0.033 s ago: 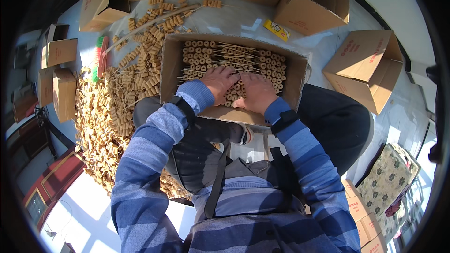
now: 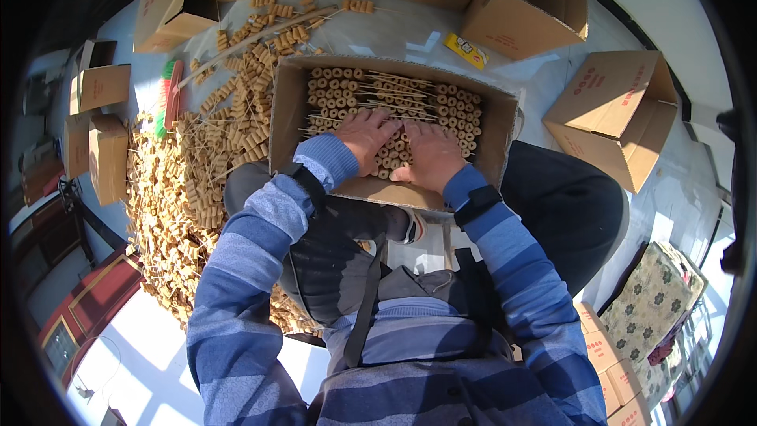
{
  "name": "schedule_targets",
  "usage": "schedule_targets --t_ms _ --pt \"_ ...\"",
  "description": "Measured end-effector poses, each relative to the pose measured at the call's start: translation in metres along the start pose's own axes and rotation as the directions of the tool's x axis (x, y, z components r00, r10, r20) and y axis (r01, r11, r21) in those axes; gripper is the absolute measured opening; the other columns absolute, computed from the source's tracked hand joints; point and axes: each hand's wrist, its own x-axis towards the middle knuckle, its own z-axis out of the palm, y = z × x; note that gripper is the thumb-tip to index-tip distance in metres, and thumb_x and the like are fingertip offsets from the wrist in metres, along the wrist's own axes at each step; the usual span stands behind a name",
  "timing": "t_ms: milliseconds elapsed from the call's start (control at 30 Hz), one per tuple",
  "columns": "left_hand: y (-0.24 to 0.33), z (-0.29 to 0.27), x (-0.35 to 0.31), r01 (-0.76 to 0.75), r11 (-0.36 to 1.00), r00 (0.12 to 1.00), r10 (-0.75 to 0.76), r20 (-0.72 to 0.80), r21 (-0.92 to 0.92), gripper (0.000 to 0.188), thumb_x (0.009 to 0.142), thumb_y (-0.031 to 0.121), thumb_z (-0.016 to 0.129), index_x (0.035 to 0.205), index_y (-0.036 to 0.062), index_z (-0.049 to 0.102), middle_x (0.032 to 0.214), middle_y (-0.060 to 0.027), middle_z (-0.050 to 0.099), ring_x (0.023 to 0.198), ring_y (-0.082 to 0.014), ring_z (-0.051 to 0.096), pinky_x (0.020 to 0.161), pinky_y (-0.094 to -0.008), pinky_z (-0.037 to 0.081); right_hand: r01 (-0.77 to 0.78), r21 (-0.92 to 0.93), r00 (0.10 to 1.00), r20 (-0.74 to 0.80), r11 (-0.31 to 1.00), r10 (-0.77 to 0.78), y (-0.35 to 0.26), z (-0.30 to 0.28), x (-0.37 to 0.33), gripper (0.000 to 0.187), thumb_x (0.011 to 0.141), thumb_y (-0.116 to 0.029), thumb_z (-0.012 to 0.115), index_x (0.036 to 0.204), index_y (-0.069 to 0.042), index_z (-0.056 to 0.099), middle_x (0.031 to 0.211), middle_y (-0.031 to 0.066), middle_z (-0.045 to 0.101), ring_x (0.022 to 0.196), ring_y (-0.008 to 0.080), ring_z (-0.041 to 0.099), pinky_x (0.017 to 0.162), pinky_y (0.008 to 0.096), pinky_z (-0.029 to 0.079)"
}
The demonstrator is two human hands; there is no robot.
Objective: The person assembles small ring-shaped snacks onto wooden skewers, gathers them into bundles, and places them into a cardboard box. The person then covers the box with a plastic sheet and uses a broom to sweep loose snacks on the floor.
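An open cardboard box (image 2: 286, 130) sits in front of my lap, packed with rows of skewered, ring-shaped tan pieces (image 2: 449, 110). Thin sticks (image 2: 394, 88) lie across the middle of the rows. Inside the box's near half, my left hand (image 2: 365, 139) rests palm down on the skewers, fingers stretched forward. My right hand (image 2: 430, 156) lies beside it, almost touching, with its fingers extended and its thumb apart toward the near wall. Both hands press on the skewers from above; what lies under the palms is hidden.
A large heap of loose skewers (image 2: 177, 205) covers the floor at my left. A red-and-green brush (image 2: 169, 99) with a long handle lies on it. Open cardboard boxes stand at far right (image 2: 615, 102) and behind (image 2: 524, 28). A yellow packet (image 2: 466, 50) lies beyond the packed box.
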Motion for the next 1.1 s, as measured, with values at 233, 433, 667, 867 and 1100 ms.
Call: schedule_targets --t_ms 233,433,667,867,1100 --pt "-0.020 0.000 -0.021 0.248 0.954 0.962 -0.222 0.158 -0.168 0.103 0.078 0.019 0.081 0.156 0.0023 0.017 0.121 -0.0290 0.064 0.110 -0.0431 0.063 0.094 -0.0445 0.053 0.012 -0.075 1.000 -0.022 0.997 -0.014 -0.009 0.008 0.002 0.098 0.068 -0.047 0.086 0.146 -0.006 0.043 0.138 0.0141 0.054 0.129 0.0349 0.048 0.108 0.0476 0.037" --pt "-0.014 0.014 -0.013 0.268 0.944 0.947 -0.222 0.232 -0.191 0.105 0.081 0.023 0.080 0.157 0.0002 0.012 0.122 -0.0308 0.063 0.113 -0.0416 0.063 0.095 -0.0446 0.052 0.024 -0.090 0.999 -0.022 0.996 -0.026 -0.007 0.017 0.009 0.093 0.067 -0.039 0.087 0.143 -0.006 0.045 0.132 0.0153 0.057 0.127 0.0359 0.051 0.104 0.0481 0.039" --pt "0.006 -0.022 -0.038 0.262 0.929 0.964 -0.239 0.116 -0.260 0.101 0.083 0.022 0.080 0.156 -0.0013 0.014 0.112 -0.0284 0.068 0.104 -0.0419 0.066 0.088 -0.0434 0.054 0.063 -0.122 0.997 -0.045 0.990 -0.069 -0.008 0.015 0.009 0.088 0.069 -0.036 0.085 0.141 -0.004 0.047 0.131 0.0189 0.057 0.126 0.0362 0.051 0.105 0.0480 0.039" --pt "-0.020 -0.042 -0.194 0.049 0.788 0.766 -0.425 -0.483 -0.614 0.074 0.093 0.028 0.073 0.151 0.0019 0.035 0.096 -0.0158 0.068 0.085 -0.0240 0.068 0.077 -0.0353 0.056 0.146 -0.137 0.982 -0.099 0.980 -0.160 0.008 0.006 0.016 0.088 0.081 -0.048 0.076 0.149 -0.005 0.039 0.144 0.0245 0.049 0.133 0.0425 0.045 0.110 0.0512 0.037" --pt "-0.099 0.148 -0.405 0.348 0.313 0.144 -0.949 -0.280 -0.884 0.065 0.093 0.035 0.072 0.144 0.0031 0.048 0.105 -0.0119 0.066 0.089 -0.0175 0.066 0.077 -0.0303 0.055 0.182 -0.097 0.963 -0.182 0.979 -0.197 0.028 -0.003 0.015 0.071 0.095 -0.046 0.064 0.145 -0.001 0.043 0.143 0.0276 0.048 0.132 0.0440 0.046 0.110 0.0492 0.037"
